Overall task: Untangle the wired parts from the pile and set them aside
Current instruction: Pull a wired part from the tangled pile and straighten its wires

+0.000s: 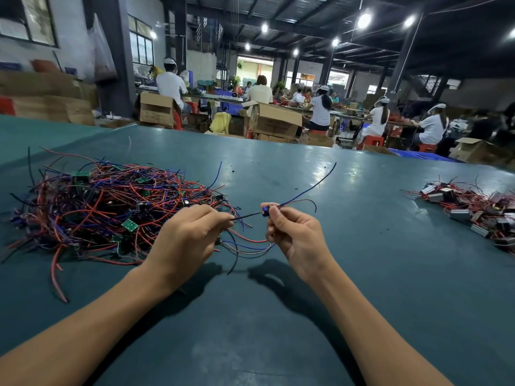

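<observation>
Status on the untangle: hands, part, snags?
Left hand pinches black wire. Right hand grips small blue part, just right of the pile. Red and blue leads sag under the hands toward pile; snag unclear.

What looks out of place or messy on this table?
Mostly the wire pile on the left: a tangled heap, with one red wire straggling out toward the near table edge. A few small black specks lie loose just beyond it. Nothing looks spilled or broken.
</observation>
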